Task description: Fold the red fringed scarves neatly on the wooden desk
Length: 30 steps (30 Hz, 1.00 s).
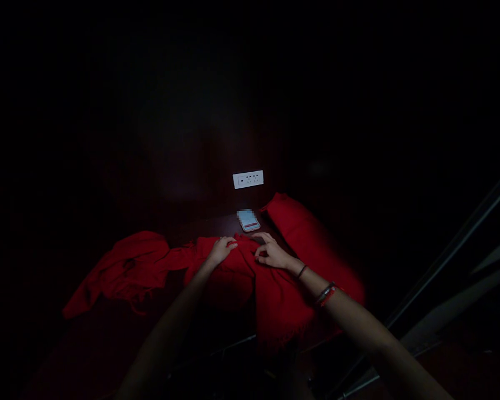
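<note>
Parted at thumb and forefinger, the right hand (274, 254) was held over red cloth (275, 291); whether any was pinched by the curled left hand (222, 249), at nine o'clock from it, could not be told. Straightening seemed to be in hand, a firm hold on an edge called for next. Cloth was draped beneath both hands, its fringe (291, 332) turned towards six o'clock.

Left arm (183, 311), right arm (358, 322): forearms bare.
Right arm: thin dark band (302, 271) at wrist; farther up, silvery bracelet (325, 290) beside red cord (328, 298).
</note>
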Motion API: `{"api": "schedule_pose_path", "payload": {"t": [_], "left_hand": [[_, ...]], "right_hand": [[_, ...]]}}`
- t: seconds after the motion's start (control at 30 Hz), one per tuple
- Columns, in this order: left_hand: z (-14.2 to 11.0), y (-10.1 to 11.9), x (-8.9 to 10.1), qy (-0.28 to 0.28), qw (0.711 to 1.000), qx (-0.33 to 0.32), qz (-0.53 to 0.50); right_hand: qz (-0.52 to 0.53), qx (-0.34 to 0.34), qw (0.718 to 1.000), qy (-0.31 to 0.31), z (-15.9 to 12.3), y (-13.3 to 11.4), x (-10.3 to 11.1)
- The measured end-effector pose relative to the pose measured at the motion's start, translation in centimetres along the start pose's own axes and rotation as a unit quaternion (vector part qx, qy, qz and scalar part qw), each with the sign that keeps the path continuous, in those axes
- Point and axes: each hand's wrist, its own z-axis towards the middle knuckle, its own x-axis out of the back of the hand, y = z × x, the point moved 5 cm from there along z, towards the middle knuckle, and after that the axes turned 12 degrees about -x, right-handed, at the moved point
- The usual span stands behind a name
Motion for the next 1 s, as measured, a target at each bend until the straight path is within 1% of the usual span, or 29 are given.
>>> {"api": "schedule_pose_path", "payload": {"t": [0.1, 0.23, 0.27, 0.3, 0.37, 0.43, 0.5, 0.53, 0.6, 0.63, 0.67, 0.7, 0.8, 0.83, 0.9, 0.97, 1.0], "left_hand": [[-0.3, -0.4, 0.6, -0.004, 1.000, -0.004, 0.030], [-0.9, -0.6, 0.5, -0.024, 0.999, -0.014, 0.038], [-1.0, -0.6, 0.3, -0.031, 0.999, -0.017, 0.035], [-1.0, -0.6, 0.2, -0.039, 0.999, -0.023, 0.030], [-1.1, -0.4, -0.2, -0.068, 0.997, -0.037, 0.010], [-1.1, -0.3, -0.7, -0.104, 0.994, -0.040, -0.017], [-1.1, -0.2, -0.9, -0.131, 0.990, -0.033, -0.036], [-1.0, -0.2, -1.0, -0.141, 0.989, -0.033, -0.040], [-1.0, -0.3, -1.2, -0.166, 0.985, -0.034, -0.037], [-1.1, -0.4, -1.3, -0.183, 0.982, -0.033, -0.034], [-1.1, -0.6, -1.4, -0.199, 0.979, -0.027, -0.030], [-1.1, -0.9, -1.5, -0.212, 0.977, -0.017, -0.026], [-1.0, -1.6, -1.8, -0.233, 0.972, 0.007, -0.021], [-0.9, -1.8, -1.8, -0.236, 0.972, 0.010, -0.021], [-0.8, -1.8, -1.8, -0.238, 0.971, 0.012, -0.026], [-0.8, -1.6, -1.7, -0.236, 0.971, 0.009, -0.034], [-0.8, -1.4, -1.6, -0.232, 0.972, 0.006, -0.039]], "right_hand": [[0.058, -0.027, 0.997, 0.042, -2.8, 0.9, 3.3], [0.118, -0.105, 0.982, 0.106, -7.6, 3.3, 7.9], [0.124, -0.118, 0.980, 0.102, -8.5, 3.7, 8.6], [0.124, -0.125, 0.981, 0.080, -9.1, 3.8, 9.0], [0.112, -0.120, 0.986, 0.015, -9.4, 3.1, 8.7], [0.080, -0.094, 0.992, -0.037, -8.7, 1.3, 7.5], [0.022, -0.070, 0.995, -0.060, -7.2, -0.8, 5.6], [-0.020, -0.068, 0.995, -0.076, -6.4, -1.7, 4.5], [-0.108, -0.087, 0.985, -0.104, -5.1, -2.8, 2.6], [-0.137, -0.096, 0.980, -0.110, -4.7, -3.1, 2.2], [-0.151, -0.099, 0.977, -0.112, -4.5, -3.3, 2.2], [-0.147, -0.098, 0.978, -0.107, -4.7, -3.5, 2.6], [-0.088, -0.098, 0.986, -0.102, -6.7, -3.2, 5.6], [-0.075, -0.106, 0.985, -0.117, -7.7, -2.8, 6.7], [-0.072, -0.125, 0.973, -0.180, -10.1, -1.7, 8.2], [-0.083, -0.150, 0.947, -0.270, -12.0, -0.5, 8.5], [-0.086, -0.159, 0.937, -0.297, -12.5, 0.0, 8.3]]}}
